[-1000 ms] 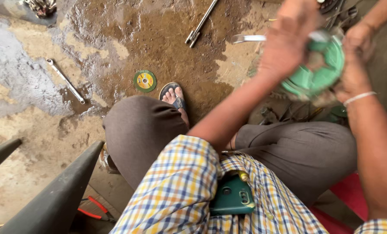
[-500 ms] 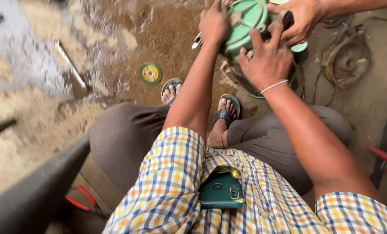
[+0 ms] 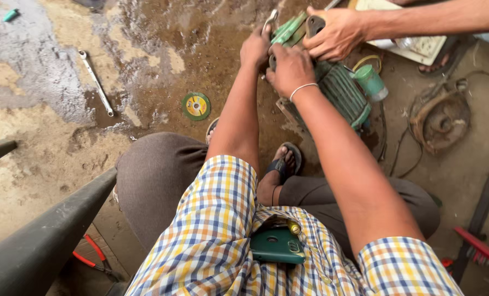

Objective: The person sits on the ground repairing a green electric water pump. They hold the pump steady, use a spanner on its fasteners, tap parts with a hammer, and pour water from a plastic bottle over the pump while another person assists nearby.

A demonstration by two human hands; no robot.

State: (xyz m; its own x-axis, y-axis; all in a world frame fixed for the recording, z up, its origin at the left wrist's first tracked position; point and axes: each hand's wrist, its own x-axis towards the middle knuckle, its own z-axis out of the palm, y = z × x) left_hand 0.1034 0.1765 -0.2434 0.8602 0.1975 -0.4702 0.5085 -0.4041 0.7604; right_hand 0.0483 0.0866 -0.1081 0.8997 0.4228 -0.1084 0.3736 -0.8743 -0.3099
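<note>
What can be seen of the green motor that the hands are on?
The motor is a green, ribbed metal body, looking worn and dirty. It lies tilted on the stained floor, in front of the person's feet. A green cylinder sits at its side. The left hand and right hand press on its far end, where a wrench shows. Another person's hand holds the same end from the other side.

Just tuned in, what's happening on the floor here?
A seated person has both hands on a green motor: left hand at its end cover, right hand beside it. A second person's hand steadies it from the far side. A wrench and a cutting disc lie on the floor nearby.
</note>
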